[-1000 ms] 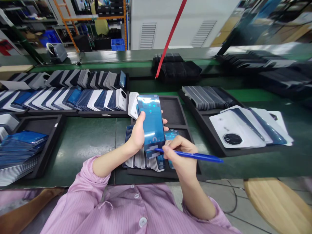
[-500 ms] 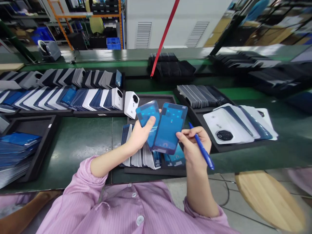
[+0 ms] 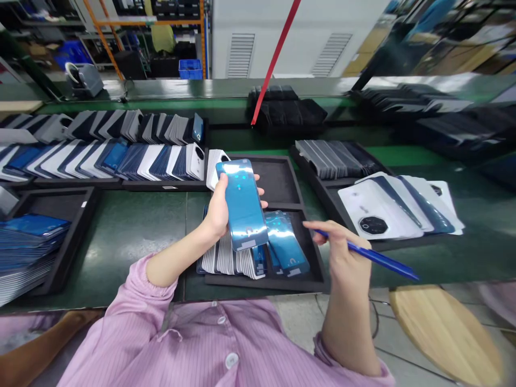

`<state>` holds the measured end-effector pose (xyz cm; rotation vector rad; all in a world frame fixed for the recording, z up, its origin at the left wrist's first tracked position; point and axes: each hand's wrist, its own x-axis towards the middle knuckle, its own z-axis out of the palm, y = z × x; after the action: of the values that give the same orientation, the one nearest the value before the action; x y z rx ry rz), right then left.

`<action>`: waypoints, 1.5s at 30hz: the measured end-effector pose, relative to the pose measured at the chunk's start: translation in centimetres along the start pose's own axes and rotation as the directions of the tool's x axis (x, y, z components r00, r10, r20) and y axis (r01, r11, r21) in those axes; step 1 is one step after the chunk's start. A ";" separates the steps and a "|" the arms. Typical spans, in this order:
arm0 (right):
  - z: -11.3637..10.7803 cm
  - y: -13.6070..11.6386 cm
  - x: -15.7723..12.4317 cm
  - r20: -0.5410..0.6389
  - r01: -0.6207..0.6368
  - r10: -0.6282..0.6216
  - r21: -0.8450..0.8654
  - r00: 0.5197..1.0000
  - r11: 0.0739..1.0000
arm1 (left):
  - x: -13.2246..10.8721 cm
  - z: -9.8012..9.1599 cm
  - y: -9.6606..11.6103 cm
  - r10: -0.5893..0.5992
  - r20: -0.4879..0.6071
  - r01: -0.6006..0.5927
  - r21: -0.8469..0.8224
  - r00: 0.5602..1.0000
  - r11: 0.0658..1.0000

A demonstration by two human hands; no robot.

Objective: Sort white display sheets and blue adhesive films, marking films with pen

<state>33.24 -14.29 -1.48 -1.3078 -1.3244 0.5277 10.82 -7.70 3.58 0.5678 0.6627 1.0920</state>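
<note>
My left hand (image 3: 220, 207) is wrapped round a blue film-covered phone panel (image 3: 244, 207), thumb on its left edge and fingertips showing past its right edge. In my right hand (image 3: 342, 250) is a blue pen (image 3: 379, 259), its index finger stretched toward the left. Below and between the hands, more blue panels (image 3: 285, 242) lie in a black tray (image 3: 314, 263). A row of panels with white edges (image 3: 229, 258) stands in the same tray, partly under the held panel.
White and dark back panels (image 3: 387, 209) lie fanned on a tray at the right. Rows of upright panels (image 3: 153, 161) fill trays at the left, with a blue stack (image 3: 32, 247) nearer. A red strap (image 3: 276, 59) hangs ahead. A wooden stool (image 3: 443, 328) stands lower right.
Two panels were held apart between both hands; now one panel shows in my left hand. My right hand has let go and moved right and down with the pen.
</note>
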 end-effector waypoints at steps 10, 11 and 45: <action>5.2 -4.1 -1.9 0.367 -0.125 -0.079 0.499 0.927 0.857 | -0.5 0.6 -1.1 -0.149 0.012 0.149 -0.102 0.989 0.983; 5.2 -4.1 -1.9 0.360 -0.110 -0.079 0.475 0.930 0.873 | -0.5 0.6 -1.2 -0.152 0.017 0.153 -0.108 0.988 0.982; 18.7 -4.7 2.1 0.472 0.139 -0.214 0.189 0.855 0.972 | -5.3 0.9 4.8 0.522 -0.102 -0.531 -0.098 0.847 0.842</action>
<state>15.42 -6.68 -1.25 -0.9427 -1.7674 0.8503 6.86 -10.99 8.66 0.6247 0.5033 1.6682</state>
